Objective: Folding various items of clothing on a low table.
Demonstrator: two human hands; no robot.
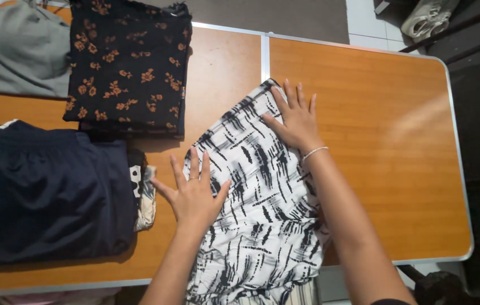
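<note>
Both hands flat, palms down, fingers spread, gripping nothing. Left hand (194,195) presses the near-left edge of the white garment with black brush-stroke print (259,226); right hand (293,118) presses its far corner. Ring on a left finger, thin bracelet on the right wrist. Garment lies diagonal across the middle of the orange wood-look surface (375,130), its near end hanging off the front edge toward the person.

Step in hand, by my read: smoothing the cloth flat mid-fold. Next move likely needs a pinch on one edge or corner, so the open palms would have to close on fabric first; the overhanging end needs pulling up onto the surface.

Around it: folded black cloth with orange flower print (127,68) at far left, grey garment (22,48) just beside it at the corner, dark navy garment (48,195) at near left with a small black-white patterned piece (141,192) poking out beside it. Pale shoe (429,17) on the floor, far right.

No packages, labels or signs visible.
</note>
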